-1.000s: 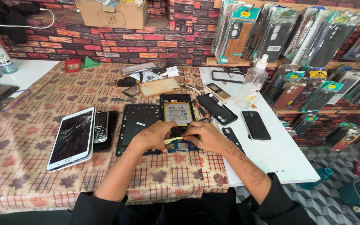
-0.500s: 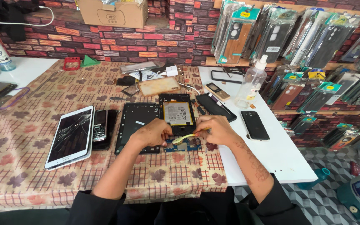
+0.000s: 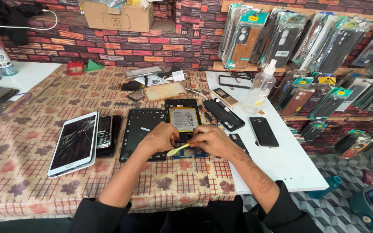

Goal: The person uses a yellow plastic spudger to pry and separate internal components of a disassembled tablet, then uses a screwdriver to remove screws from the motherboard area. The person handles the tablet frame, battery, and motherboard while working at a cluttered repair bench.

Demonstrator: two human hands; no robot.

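**Hands close over an opened tablet on a cluttered repair bench**

At lower centre of the frame, the left hand (image 3: pixel 160 137) was curled shut, pressing down on the black opened tablet body (image 3: pixel 142 131), apparently to steady it. Just beside it, the right hand (image 3: pixel 210 141) pinched a thin yellow plastic pry tool (image 3: pixel 178 149), its tip laid low across the tablet's bottom edge as if to work under a part. The silver-faced battery (image 3: pixel 183 118) lay exposed just above the hands. Left of centre, a white tablet with a cracked screen (image 3: pixel 74 143) rested on the patterned checked tablecloth (image 3: pixel 31 125), a dark keypad phone (image 3: pixel 104 131) touching its right edge. To the right, a black smartphone (image 3: pixel 263 131) lay face up on the white tabletop (image 3: pixel 290 164). Farther back stood a clear plastic squeeze bottle (image 3: pixel 260 88); at upper centre, a brown cardboard box (image 3: pixel 117 16) sat on the brick-patterned ledge.
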